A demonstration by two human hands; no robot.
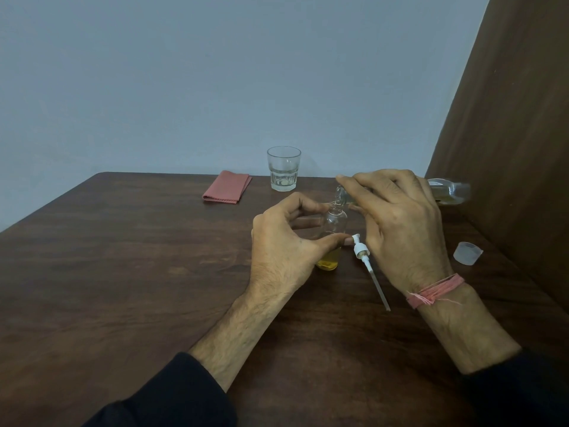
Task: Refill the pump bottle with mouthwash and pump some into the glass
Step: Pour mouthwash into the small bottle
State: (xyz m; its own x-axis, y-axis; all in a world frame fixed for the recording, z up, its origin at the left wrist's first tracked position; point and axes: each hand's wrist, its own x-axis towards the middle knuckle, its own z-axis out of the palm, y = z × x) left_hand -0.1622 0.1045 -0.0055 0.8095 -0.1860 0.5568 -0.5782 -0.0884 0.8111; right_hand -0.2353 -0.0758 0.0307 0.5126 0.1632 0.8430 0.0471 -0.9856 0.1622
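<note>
A small clear pump bottle (pixel 334 223) stands upright on the brown table (pixel 123 272) with yellow liquid in its bottom. My left hand (pixel 283 248) grips it from the left. My right hand (pixel 400 223) holds the clear mouthwash bottle (pixel 449 191) tipped almost level, its mouth right over the small bottle's neck. The white pump head with its long tube (pixel 368 266) lies on the table between my hands. An empty glass tumbler (pixel 283 168) stands near the far edge.
A folded pink cloth (pixel 227 187) lies at the back, left of the glass. A translucent cap (pixel 467 253) rests on the table at the right, close to a brown wall panel (pixel 508 149).
</note>
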